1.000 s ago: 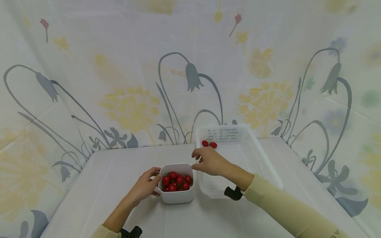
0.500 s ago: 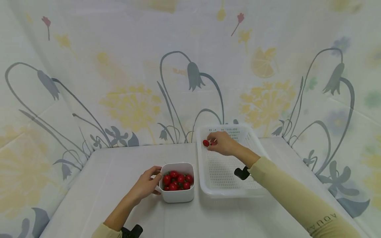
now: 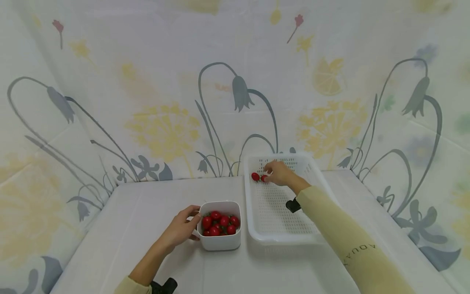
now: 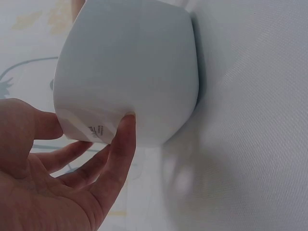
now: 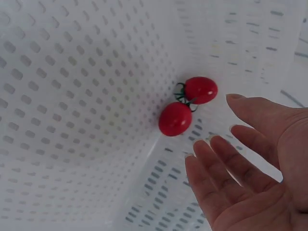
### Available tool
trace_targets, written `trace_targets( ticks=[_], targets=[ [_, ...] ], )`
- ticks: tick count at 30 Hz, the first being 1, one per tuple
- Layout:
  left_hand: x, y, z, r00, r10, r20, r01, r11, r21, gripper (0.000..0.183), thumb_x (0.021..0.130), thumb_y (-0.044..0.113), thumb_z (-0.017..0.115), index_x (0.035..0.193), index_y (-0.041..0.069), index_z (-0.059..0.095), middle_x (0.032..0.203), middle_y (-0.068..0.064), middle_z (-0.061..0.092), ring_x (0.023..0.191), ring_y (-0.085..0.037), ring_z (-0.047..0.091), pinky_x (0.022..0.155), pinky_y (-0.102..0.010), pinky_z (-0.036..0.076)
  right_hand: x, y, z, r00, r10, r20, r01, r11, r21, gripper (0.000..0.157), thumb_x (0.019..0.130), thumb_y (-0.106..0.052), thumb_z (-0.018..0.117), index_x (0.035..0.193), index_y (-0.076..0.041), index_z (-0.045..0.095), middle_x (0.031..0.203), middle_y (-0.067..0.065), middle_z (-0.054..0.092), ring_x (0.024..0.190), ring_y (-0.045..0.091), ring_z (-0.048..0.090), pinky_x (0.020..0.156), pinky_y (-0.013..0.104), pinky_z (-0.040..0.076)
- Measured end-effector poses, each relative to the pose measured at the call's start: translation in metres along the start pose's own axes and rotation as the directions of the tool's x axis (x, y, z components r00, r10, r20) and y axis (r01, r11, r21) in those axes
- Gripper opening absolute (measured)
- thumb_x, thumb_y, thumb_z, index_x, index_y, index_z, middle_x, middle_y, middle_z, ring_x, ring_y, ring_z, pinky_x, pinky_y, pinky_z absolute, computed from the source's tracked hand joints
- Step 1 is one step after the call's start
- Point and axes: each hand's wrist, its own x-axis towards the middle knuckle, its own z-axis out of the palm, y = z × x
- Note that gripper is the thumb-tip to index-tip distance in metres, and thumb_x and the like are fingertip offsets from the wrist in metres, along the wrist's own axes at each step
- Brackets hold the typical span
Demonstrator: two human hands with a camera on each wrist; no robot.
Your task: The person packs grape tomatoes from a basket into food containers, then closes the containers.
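Note:
My left hand [image 3: 180, 229] steadies a white square container [image 3: 221, 243] by its left side. In the left wrist view, its thumb is at the rim and a bent fingertip presses the outer wall. Several red cherry tomatoes [image 3: 224, 221] fill the container's lower part. My right hand [image 3: 280, 173] reaches into the far left of a white perforated basket [image 3: 267, 240]. Two cherry tomatoes lie there side by side: one tomato [image 5: 200, 90] and another tomato [image 5: 175, 119], green stems touching. The right wrist view shows the right fingers loosely spread beside them, with nothing held.
A white cloth covers the table [image 3: 147, 208]. The basket stands right of the container with a narrow gap between them. Behind the table hangs a flower-patterned curtain [image 3: 165, 81].
My right hand has moved from near the container's rim over to the two tomatoes in the basket. The left hand stays at the container.

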Motion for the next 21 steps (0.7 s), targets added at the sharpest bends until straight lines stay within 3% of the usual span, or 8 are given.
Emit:
trace_targets(
  ticks=[5, 14, 21],
  targets=[
    [0.000, -0.001, 0.001, 1.000, 0.008, 0.004, -0.008, 1.000, -0.009, 0.031, 0.107, 0.016, 0.052, 0.135, 0.003, 0.058, 0.131, -0.019, 0.061, 0.086, -0.020, 0.064, 0.064, -0.039, 0.064, 0.008, 0.010, 0.008, 0.997, 0.081, 0.016, -0.081, 0.997, 0.000, 0.040, 0.094, -0.008, 0.071, 0.128, 0.010, 0.061, 0.128, 0.029, 0.062, 0.121, 0.044, 0.057, 0.104, 0.052, 0.049],
    [0.001, -0.004, 0.001, 1.000, 0.011, 0.005, -0.011, 1.000, -0.020, 0.031, 0.107, 0.017, 0.052, 0.135, 0.004, 0.058, 0.131, -0.019, 0.061, 0.086, -0.022, 0.064, 0.064, -0.041, 0.064, 0.014, 0.015, 0.020, 0.993, 0.117, 0.025, -0.117, 0.993, 0.020, 0.038, 0.094, -0.005, 0.069, 0.128, 0.010, 0.063, 0.133, 0.028, 0.061, 0.129, 0.043, 0.054, 0.110, 0.051, 0.046],
    [-0.001, -0.002, 0.000, 1.000, 0.007, 0.003, -0.006, 1.000, -0.018, 0.031, 0.107, 0.016, 0.052, 0.135, 0.003, 0.058, 0.130, -0.018, 0.061, 0.086, -0.023, 0.065, 0.064, -0.040, 0.064, 0.023, 0.017, 0.029, 0.987, 0.159, 0.017, -0.158, 0.986, -0.051, 0.035, 0.091, -0.007, 0.072, 0.123, 0.007, 0.069, 0.124, 0.022, 0.068, 0.118, 0.036, 0.061, 0.104, 0.048, 0.051]
  ],
)
